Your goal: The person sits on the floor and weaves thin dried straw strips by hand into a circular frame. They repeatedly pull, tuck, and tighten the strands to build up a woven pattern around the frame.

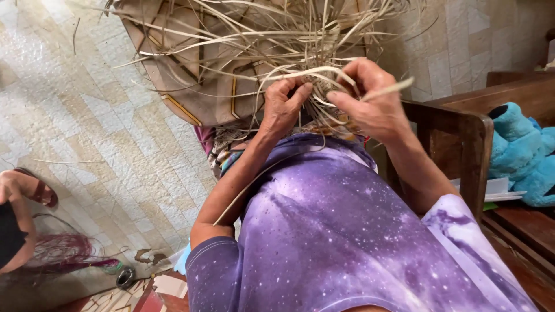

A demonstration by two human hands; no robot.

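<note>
- Strips of pale dried reed, a loose bundle fanning upward from a woven knot at our lap, in front of the purple shirt.
- Left hand: fingers curled tight, pinching strands at the knot between thumb and forefinger.
- Right hand: fingers closed on one strip that juts out to the right, touching the same knot.
- Woven piece, tan with dark and yellow lines, lying behind the strips over our knees.
- Wooden chair arm, just beside our right forearm.
- Blue plush toy on the wooden bench.
- Another person's sandalled foot at the left edge, well apart.
</note>
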